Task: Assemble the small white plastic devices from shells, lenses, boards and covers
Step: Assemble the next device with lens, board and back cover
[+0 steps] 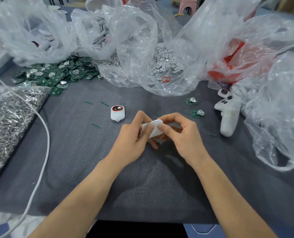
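Device [154,128], small, white and smooth with rounded corners, is held just above the middle of the table [91,169]. Each hand has a closed grip on it: the left hand [134,138] and right hand [184,134] pinch it with thumbs on the upper face and fingers curled beneath. This looks like a cover being pressed home. Even thumb pressure worked round the edges should seat it without cracking thin plastic. Whether the seam is shut I cannot tell. A finished unit [118,113] with a glossy red-ringed lens lies on the table's grey textured surface, just beyond the left hand. Flat green boards [57,73] with shiny metal clips are heaped toward the far left corner.
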{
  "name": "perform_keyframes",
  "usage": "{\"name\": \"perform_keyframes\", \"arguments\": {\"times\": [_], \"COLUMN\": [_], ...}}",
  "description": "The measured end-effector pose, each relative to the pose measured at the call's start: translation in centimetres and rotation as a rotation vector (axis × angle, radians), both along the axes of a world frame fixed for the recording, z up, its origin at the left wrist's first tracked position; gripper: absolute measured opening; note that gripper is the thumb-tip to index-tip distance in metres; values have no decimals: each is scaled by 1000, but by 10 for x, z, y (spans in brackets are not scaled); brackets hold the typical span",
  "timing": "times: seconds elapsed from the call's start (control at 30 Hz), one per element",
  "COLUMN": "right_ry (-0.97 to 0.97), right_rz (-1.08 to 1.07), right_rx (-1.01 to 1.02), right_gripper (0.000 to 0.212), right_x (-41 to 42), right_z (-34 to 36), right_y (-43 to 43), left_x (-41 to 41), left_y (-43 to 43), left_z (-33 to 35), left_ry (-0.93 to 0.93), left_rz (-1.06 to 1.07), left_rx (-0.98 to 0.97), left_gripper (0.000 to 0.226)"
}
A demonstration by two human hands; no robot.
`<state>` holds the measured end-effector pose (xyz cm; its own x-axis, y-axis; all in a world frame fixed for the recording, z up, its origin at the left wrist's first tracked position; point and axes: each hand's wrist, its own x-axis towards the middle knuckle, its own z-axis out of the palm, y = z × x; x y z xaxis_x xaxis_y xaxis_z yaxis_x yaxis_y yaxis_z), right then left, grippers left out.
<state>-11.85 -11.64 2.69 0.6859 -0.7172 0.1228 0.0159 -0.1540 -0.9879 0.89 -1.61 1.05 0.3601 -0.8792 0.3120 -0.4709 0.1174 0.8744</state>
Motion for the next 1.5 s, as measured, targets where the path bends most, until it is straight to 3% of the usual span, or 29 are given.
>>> {"name": "perform_keyframes", "arguments": {"times": [0.33, 0.47, 0.63, 0.7, 0.8, 0.97, 1.17, 1.4, 1.5], "right_ry": [-36, -34, -124, -110, -73, -10, 33, 69, 10], "right_rz": [-14, -7, -12, 17, -9, -57, -65, -80, -64], "right_rx": [-70, -71, -91, -59, 10, -124, -391, -316, -167], "right_gripper": [20, 14, 15, 22, 12, 5, 8, 6, 7], "right_x": [-1, 0, 0, 1, 6, 6, 3, 3, 4], "right_z": [0, -1, 4, 3, -1, -7, -6, -6, -4], "right_y": [-5, -1, -2, 0, 4, 5, 3, 2, 3], "left_x": [-4, -4, -1, 1, 1, -2, -2, -1, -2], "left_y": [1, 1, -4, -4, -4, -3, -3, -2, -1], "left_z": [2, 3, 5, 5, 5, 5, 6, 12, 15], "left_ry": [-132, -134, -243, -80, 182, 284, 535, 614, 604], "left_rz": [26, 54, 147, 158, 111, 70, -16, -70, -75], "left_rx": [-33, -35, -62, -114, -119, -110, -70, -58, -48], "left_gripper": [16, 10, 26, 19, 17, 25, 15, 14, 14]}}
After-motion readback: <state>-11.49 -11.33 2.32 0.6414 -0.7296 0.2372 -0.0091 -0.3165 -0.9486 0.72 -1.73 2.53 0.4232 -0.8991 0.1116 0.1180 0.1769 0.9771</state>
